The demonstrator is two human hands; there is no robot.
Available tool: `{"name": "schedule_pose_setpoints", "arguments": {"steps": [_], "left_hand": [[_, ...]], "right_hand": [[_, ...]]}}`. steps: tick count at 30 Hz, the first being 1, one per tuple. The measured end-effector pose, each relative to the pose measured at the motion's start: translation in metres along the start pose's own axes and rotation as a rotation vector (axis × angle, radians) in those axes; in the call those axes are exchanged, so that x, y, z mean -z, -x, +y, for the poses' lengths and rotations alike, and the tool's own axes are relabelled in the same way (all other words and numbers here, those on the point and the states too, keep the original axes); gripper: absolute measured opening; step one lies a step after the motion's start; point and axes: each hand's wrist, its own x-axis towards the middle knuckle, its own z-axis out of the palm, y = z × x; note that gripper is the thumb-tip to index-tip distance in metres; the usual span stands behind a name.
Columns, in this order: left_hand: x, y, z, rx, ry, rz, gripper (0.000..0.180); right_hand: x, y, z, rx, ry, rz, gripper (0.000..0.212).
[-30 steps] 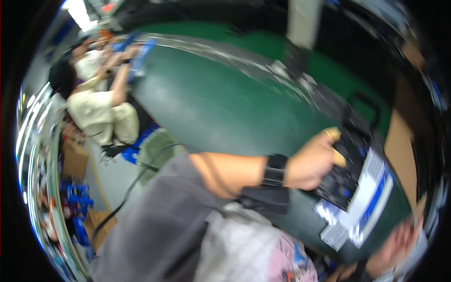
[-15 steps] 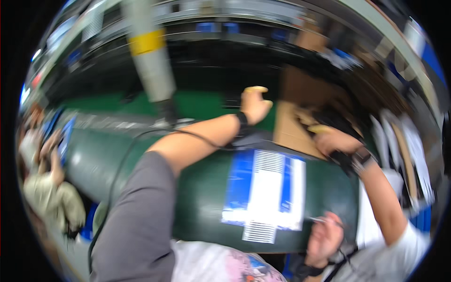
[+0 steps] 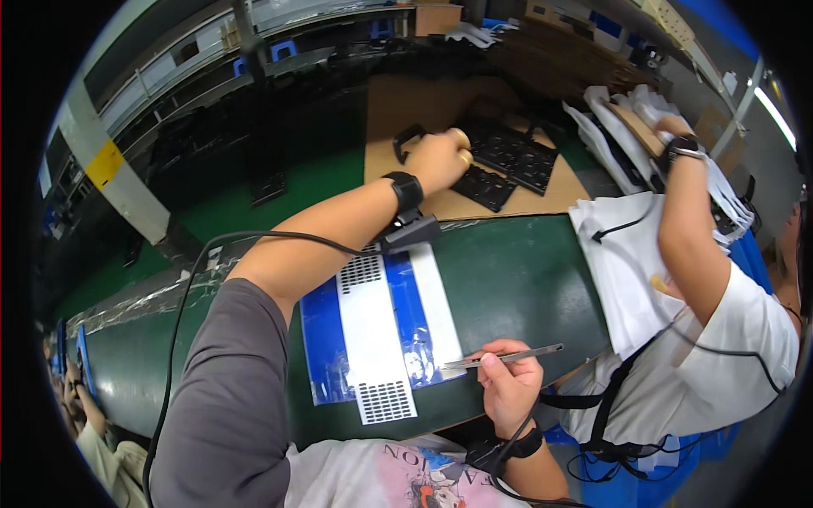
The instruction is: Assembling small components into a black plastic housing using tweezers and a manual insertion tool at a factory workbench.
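My left hand (image 3: 436,161) reaches over the bench to a cardboard sheet (image 3: 389,110). Yellow cots cover two of its fingertips, which are close together beside black moulded panels (image 3: 512,157); whatever is between them is hidden. A black looped part (image 3: 408,142) is by its knuckles. Near my body, my right hand (image 3: 512,385) is closed round metal tweezers (image 3: 525,354), their tips pointing left. Those tips are over the edge of a blue-and-white film-covered sheet (image 3: 326,339), on which lies a white strip (image 3: 373,339) with rows of small black rectangles.
To the right, a co-worker's hand (image 3: 673,127) is at upright white foam sleeves (image 3: 614,144). White sheets (image 3: 605,271) lie on the green bench (image 3: 517,262). A pale post (image 3: 110,169) with a yellow band stands left. A cable (image 3: 182,313) runs along my left arm.
My view has swung to the right. My left hand has come from over the green surface to the black panels. The co-worker's hand has moved from the cardboard to the foam sleeves.
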Motion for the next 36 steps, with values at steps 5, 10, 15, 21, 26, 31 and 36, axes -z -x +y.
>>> {"name": "schedule_pose_setpoints", "arguments": {"steps": [5,10,15,21,26,31,36], "left_hand": [[-0.002,0.018,-0.019,0.067,-0.16,-0.195,0.028],[0.063,0.033,-0.022,0.166,0.03,-0.037,0.033],[0.156,0.103,-0.035,0.246,0.705,0.175,0.054],[0.21,0.194,-0.015,0.703,1.221,0.104,0.034],[0.203,0.256,-0.004,0.769,1.569,0.287,0.021],[0.18,0.27,0.001,0.751,1.262,0.323,0.02],[0.173,0.263,0.008,0.812,1.211,0.329,0.026]], "right_hand": [[-0.005,-0.001,-0.006,-0.018,0.033,-0.014,0.015],[-0.008,-0.004,-0.007,-0.018,0.013,0.032,0.013],[-0.029,-0.016,-0.026,-0.209,0.119,-0.047,0.012],[-0.086,-0.075,-0.02,-0.133,0.229,-0.218,0.01],[-0.098,-0.111,0.022,-0.201,0.276,-0.17,0.011],[-0.095,-0.115,0.036,-0.216,0.246,-0.142,0.011],[-0.091,-0.118,0.036,-0.206,0.263,-0.1,0.01]]}}
